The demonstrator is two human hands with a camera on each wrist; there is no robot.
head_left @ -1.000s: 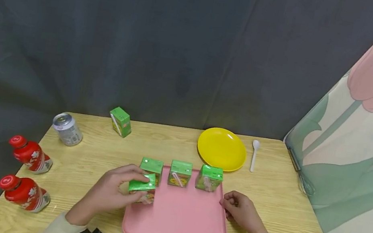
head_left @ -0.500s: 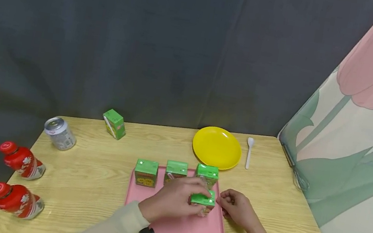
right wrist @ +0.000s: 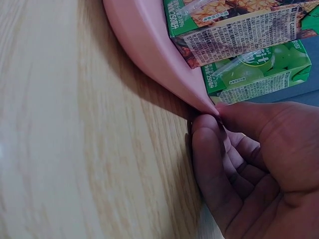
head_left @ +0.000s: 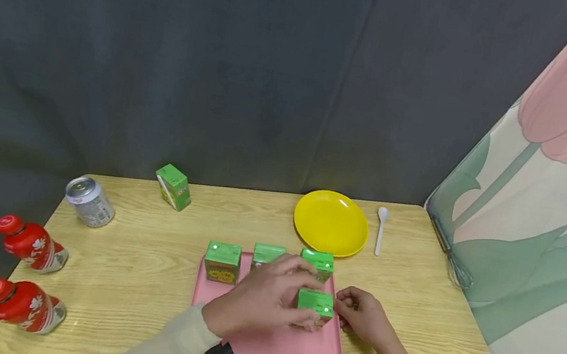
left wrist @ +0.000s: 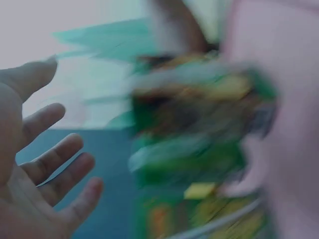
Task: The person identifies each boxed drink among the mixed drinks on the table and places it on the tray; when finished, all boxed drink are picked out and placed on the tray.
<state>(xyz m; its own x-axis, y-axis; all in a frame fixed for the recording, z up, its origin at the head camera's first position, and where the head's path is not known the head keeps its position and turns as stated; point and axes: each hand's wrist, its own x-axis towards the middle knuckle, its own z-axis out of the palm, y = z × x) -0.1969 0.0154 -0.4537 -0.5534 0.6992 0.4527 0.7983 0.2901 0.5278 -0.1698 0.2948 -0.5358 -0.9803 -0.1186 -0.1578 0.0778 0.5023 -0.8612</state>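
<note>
Setting green juice carton (head_left: 316, 303) onto pink tray (head_left: 278, 349), front right, just before the back row.

Left hand (head_left: 258, 300) at carton's left side, fingers (head_left: 297, 266) spread over it; grip itself unclear, wrist view blurred. Right hand (head_left: 364, 317) pinching tray's right rim, fingers (right wrist: 214, 144) curled. Best seated flat and square, rim held steady. Wooden tabletop (head_left: 134, 277); dark curtain (head_left: 195, 64) behind, tulip-print screen (head_left: 561, 215) right.

Left hand (head_left: 255, 299) carries juice box (head_left: 315, 303) across pink tray (head_left: 289, 351) from left side to right edge, fingers now loosening.
</note>
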